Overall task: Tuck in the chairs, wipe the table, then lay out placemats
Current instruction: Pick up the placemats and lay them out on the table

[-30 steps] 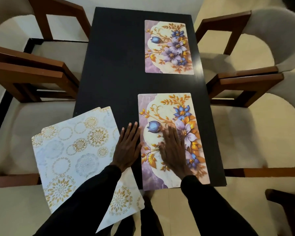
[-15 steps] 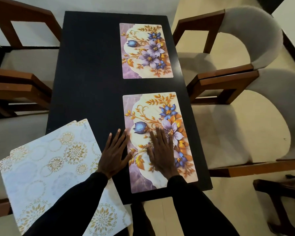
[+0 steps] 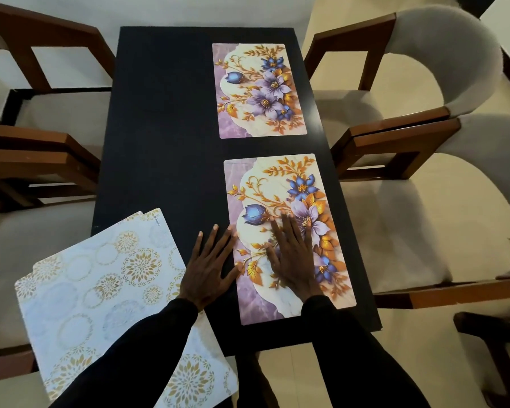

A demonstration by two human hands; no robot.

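1. Left of the table [image 3: 159, 128], the left-side chairs [image 3: 42, 160] sit drawn up against its edge, just as they did a second ago. I judge the tucking-in done on that side.
2. On the table's near-left corner, the spare placemats [image 3: 100, 290] lie in a loose stack that hangs off the edge. On my feed they have not shifted, so I reckon the table's left side is not yet laid.
3. The left hand [image 3: 209, 269] lies flat on the bare tabletop just right of that stack. Its fingers are straight and spread and grip nothing, and the thumb touches the left edge of the near floral placemat [image 3: 312, 293]. The pose is unchanged.
4. The right hand [image 3: 295, 260] presses flat on that placemat, on the table's near-right part, with its fingers straight and nothing held. Over the last second the mat seems to have slid slightly in from the table's near edge, both hands going with it. The head camera swung too, so I can't be sure. I read this as final squaring-up.
5. The far floral placemat [image 3: 259, 89] sits on the table's far-right part, unmoved and well apart from both hands.
6. Right of the table, the right-side chairs [image 3: 395, 136] stand close against its edge, as before.
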